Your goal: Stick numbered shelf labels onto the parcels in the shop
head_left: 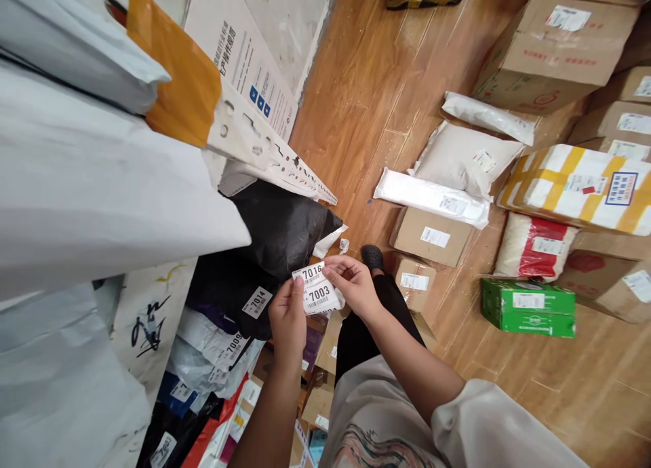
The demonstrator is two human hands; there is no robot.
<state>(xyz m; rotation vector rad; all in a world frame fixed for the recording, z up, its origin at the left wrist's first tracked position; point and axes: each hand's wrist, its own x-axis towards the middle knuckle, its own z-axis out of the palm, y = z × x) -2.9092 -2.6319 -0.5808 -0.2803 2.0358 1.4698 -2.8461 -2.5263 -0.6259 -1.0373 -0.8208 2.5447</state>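
Between my two hands is a strip of white label stickers (318,295) printed with 7016 and 7003 and small barcodes. The fingers of my left hand (288,312) pinch its left edge. At the upper right corner, my right hand (350,283) grips the strip between thumb and fingers. Just left of my left hand lies a black parcel bag (224,288) bearing a sticker marked 7014 (257,302). Another black bag (285,224) sits above it on the shelf. A grey-white bag (203,336) below carries a 7009 sticker (234,348).
A white perforated shelf post (274,146) stands beside the bags. On the wood floor (346,108) to the right are cardboard boxes (432,236), a white long packet (432,197), a yellow-taped white box (574,186) and a green box (529,308). Large white bags (102,183) fill the left side.
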